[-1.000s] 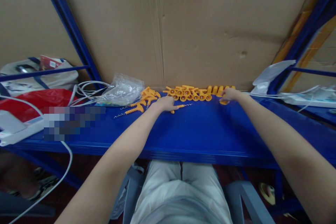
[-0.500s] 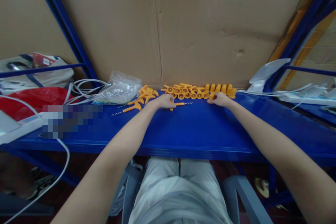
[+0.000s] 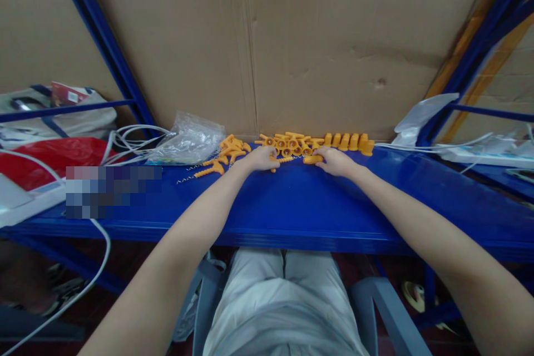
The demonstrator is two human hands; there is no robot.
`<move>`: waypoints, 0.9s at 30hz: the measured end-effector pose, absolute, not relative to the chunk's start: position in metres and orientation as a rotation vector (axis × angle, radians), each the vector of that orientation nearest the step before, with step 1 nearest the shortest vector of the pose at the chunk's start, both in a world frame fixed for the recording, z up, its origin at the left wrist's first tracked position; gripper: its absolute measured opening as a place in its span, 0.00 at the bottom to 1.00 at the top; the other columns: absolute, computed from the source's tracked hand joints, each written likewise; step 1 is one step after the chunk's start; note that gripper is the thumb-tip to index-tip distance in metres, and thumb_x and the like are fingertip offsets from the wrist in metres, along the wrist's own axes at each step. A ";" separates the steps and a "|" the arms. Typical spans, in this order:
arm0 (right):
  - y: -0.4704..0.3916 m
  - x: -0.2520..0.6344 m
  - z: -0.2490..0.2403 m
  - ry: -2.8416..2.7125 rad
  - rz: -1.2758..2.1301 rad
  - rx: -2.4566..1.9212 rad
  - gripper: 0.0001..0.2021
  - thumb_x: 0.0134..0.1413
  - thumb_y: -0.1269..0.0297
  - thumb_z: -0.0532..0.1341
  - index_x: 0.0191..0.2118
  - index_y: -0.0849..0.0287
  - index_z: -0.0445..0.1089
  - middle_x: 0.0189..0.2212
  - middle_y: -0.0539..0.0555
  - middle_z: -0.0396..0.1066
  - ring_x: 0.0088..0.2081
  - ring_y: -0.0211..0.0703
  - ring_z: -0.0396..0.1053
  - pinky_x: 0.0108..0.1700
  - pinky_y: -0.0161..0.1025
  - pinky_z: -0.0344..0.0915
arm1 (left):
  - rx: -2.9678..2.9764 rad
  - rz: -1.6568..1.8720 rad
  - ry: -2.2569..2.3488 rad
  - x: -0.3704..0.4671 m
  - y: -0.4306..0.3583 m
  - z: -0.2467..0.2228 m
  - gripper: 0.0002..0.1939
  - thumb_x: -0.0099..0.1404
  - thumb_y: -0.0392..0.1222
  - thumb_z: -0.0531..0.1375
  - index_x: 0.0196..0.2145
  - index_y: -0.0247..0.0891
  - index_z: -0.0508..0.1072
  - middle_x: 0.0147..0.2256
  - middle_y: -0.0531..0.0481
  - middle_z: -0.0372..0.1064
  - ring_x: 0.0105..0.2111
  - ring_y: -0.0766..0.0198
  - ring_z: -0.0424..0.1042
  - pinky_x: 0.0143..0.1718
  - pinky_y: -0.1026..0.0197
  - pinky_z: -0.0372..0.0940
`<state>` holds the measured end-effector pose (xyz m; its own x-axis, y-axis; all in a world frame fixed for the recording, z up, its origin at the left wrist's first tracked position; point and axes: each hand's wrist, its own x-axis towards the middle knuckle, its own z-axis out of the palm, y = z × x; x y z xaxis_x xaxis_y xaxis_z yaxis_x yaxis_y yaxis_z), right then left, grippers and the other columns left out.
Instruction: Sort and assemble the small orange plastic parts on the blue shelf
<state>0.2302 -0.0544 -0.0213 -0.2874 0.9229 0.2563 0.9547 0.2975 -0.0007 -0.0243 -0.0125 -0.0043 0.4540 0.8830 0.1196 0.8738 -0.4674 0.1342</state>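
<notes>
My left hand point(image 3: 263, 158) is closed on the handle of an orange corkscrew point(image 3: 286, 159), whose metal spiral points right. In my right hand point(image 3: 334, 161) is an orange cup-shaped part point(image 3: 311, 159), tilted on its side close to the spiral's tip; whether the tip has entered it I cannot tell. Just behind both hands lie several orange pieces with round open ends point(image 3: 287, 144). To the left of my left hand is a loose pile of orange T-handled corkscrews point(image 3: 227, 150). Several orange cups point(image 3: 345, 142) stand in a row behind my right hand.
The blue table point(image 3: 292, 206) backs onto a cardboard wall point(image 3: 317, 55). At left are a clear plastic bag point(image 3: 187, 142), white cables point(image 3: 129, 142) and a red bag point(image 3: 79, 158). White cables point(image 3: 404, 148) and a white power strip point(image 3: 471, 154) lie at right.
My right hand has moved left from the cups with an orange cup-shaped part, bringing it to the corkscrew's spiral. My left hand still holds the corkscrew in nearly the same place.
</notes>
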 end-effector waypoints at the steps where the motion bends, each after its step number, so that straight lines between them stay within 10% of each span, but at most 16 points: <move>1: -0.055 0.230 -0.022 -2.342 -0.225 -1.735 0.17 0.61 0.72 0.60 0.55 0.62 0.73 0.56 0.63 0.75 0.58 0.54 0.73 0.61 0.45 0.66 | 2.634 0.273 1.595 -0.025 -0.012 -0.005 0.20 0.59 0.41 0.62 0.49 0.36 0.77 0.45 0.43 0.80 0.47 0.52 0.77 0.46 0.61 0.69; 27: -0.032 0.242 -0.041 -2.141 -0.007 -1.089 0.17 0.58 0.65 0.65 0.53 0.59 0.76 0.50 0.63 0.76 0.53 0.55 0.74 0.59 0.57 0.70 | 2.639 0.767 1.431 -0.018 -0.012 -0.014 0.19 0.55 0.40 0.64 0.45 0.37 0.76 0.31 0.50 0.74 0.32 0.59 0.72 0.33 0.62 0.60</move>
